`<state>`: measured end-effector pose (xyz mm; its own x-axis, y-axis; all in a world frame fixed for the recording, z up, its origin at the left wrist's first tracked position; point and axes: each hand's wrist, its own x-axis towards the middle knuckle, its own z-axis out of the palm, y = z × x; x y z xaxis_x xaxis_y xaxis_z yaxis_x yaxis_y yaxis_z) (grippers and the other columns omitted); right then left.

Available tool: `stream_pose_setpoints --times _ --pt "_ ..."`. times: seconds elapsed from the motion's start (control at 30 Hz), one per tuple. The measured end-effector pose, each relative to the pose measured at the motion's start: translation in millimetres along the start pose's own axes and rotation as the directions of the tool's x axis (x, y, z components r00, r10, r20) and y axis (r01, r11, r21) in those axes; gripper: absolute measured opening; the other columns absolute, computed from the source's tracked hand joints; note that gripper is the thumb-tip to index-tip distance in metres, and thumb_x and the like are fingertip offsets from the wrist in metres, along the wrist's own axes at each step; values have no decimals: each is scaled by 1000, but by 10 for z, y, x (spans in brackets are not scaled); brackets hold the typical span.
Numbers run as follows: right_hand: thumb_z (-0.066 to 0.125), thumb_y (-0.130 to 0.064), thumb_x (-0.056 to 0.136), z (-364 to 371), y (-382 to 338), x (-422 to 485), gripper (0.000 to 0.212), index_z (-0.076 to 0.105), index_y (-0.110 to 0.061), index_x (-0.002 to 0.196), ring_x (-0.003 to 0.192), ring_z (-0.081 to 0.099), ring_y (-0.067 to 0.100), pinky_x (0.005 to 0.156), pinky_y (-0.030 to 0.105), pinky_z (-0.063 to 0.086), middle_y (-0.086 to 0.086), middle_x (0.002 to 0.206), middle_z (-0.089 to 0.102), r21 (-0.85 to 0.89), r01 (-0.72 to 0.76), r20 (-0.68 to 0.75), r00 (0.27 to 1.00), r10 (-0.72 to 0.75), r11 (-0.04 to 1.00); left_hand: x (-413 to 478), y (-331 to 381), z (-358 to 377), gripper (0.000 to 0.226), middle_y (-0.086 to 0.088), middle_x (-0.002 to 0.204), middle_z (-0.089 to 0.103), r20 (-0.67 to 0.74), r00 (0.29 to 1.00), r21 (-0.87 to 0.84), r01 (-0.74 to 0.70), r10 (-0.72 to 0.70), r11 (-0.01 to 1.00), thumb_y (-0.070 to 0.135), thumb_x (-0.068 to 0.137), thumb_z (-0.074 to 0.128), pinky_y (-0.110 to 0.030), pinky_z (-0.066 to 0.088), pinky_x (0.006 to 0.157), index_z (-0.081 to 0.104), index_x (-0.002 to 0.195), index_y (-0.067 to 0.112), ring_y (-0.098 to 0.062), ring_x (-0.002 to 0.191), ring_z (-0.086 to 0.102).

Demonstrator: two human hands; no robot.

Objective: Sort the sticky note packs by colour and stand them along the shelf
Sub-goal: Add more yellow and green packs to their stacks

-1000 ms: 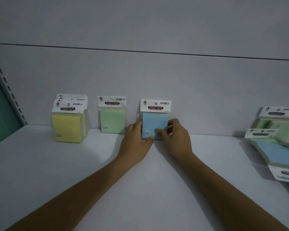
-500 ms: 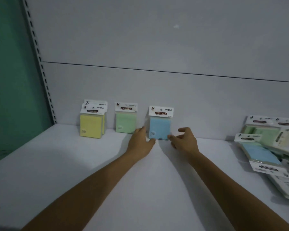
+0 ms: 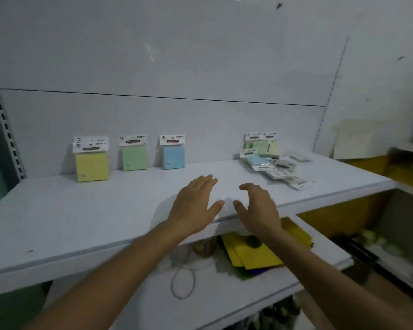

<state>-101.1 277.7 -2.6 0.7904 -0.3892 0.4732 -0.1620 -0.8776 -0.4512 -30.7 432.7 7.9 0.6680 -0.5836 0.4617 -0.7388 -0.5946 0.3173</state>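
Note:
Three colour groups stand upright against the back wall of the white shelf: yellow packs at the left, a green pack beside them, a blue pack further right. A loose pile of unsorted packs lies at the shelf's right end, some flat, some leaning on the wall. My left hand and my right hand hover over the shelf's front edge, fingers relaxed and spread, holding nothing. Both are well short of the blue pack.
A perforated upright bounds the shelf at the left. Below the shelf, a lower board carries yellow sheets, a wire loop and small clutter. More shelving with dark items sits at the right.
Both hands let go of the blue pack and drew back toward the shelf's front edge. The view pulled away, showing the whole shelf and the lower board.

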Motion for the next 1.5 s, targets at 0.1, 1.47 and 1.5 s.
stream_pose_setpoints --times 0.1,1.47,1.5 --pt "53 -42 90 -414 235 -475 55 37 -21 139 129 41 23 103 39 36 2 144 44 -174 -50 25 998 55 983 -169 447 82 66 3 159 13 63 984 148 -172 164 974 53 94 36 -38 8 117 15 149 24 -16 146 7" --pt "41 -58 91 -2248 2956 -1103 67 25 -24 146 141 26 21 111 38 25 2 154 29 -296 227 190 966 -176 928 36 3381 1327 70 -1 158 17 78 996 351 -70 46 934 49 91 44 -39 18 114 16 148 21 -19 145 14" --pt "40 -58 91 -2194 2997 -996 66 25 -25 146 141 26 20 111 38 25 1 154 29 -294 222 193 966 -169 930 135 3313 1390 69 -1 158 17 76 997 343 -53 29 938 49 91 43 -39 18 115 17 148 21 -19 145 14"
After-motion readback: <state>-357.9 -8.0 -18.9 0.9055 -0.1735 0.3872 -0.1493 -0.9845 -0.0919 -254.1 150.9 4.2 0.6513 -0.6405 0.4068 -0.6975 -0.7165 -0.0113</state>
